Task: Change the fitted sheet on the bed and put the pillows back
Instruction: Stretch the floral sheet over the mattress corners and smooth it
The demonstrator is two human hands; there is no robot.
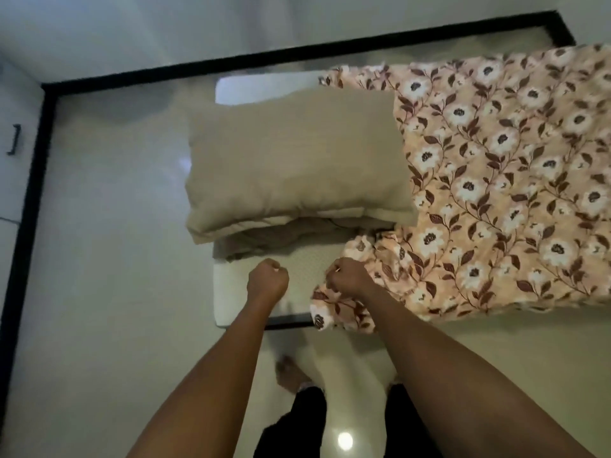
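Note:
A low white mattress lies on the floor, bare at its left end. A floral peach fitted sheet covers the mattress from the middle to the right. A beige pillow lies on the bare end, with crumpled brownish cloth under its near side. My right hand is shut on the sheet's near left corner, bunched at the mattress edge. My left hand is a closed fist over the bare near corner of the mattress; I see nothing in it.
Glossy pale floor tiles surround the mattress. A black skirting strip runs along the white walls at left and back. A cabinet handle shows at far left. My bare foot and dark trousers stand near the mattress edge.

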